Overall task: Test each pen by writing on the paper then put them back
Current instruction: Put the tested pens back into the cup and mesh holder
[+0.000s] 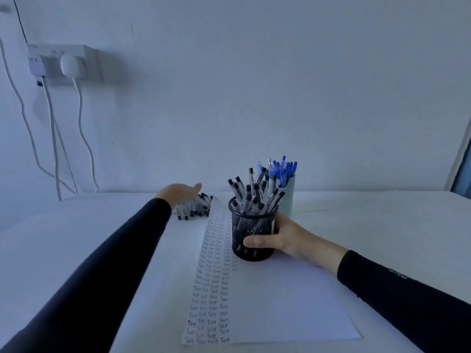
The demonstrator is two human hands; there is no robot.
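a: where's the left hand [179,193]?
b: stretched far out across the table [63,225], arm nearly straight in a dark sleeve [114,250], palm down over the loose pile of pens [195,208] that lies just left of the far end of the paper [280,301]. the fingers look straight and relaxed, thumb sticking out to the right. whether the tips touch the pens i can't tell.
a: and the right hand [288,240]?
b: it comes in from the right, forearm low over the paper's edge, and grips the black mesh cup [251,233]. the thumb lies across the cup's front near the base; the other fingers curl round the back, mostly hidden.
a: the cup itself?
b: upright on the far part of the paper, just right of the columns of handwritten "test", packed with black-capped pens [254,192]. just behind it stands a pale cup [289,200] holding blue pens [283,169].
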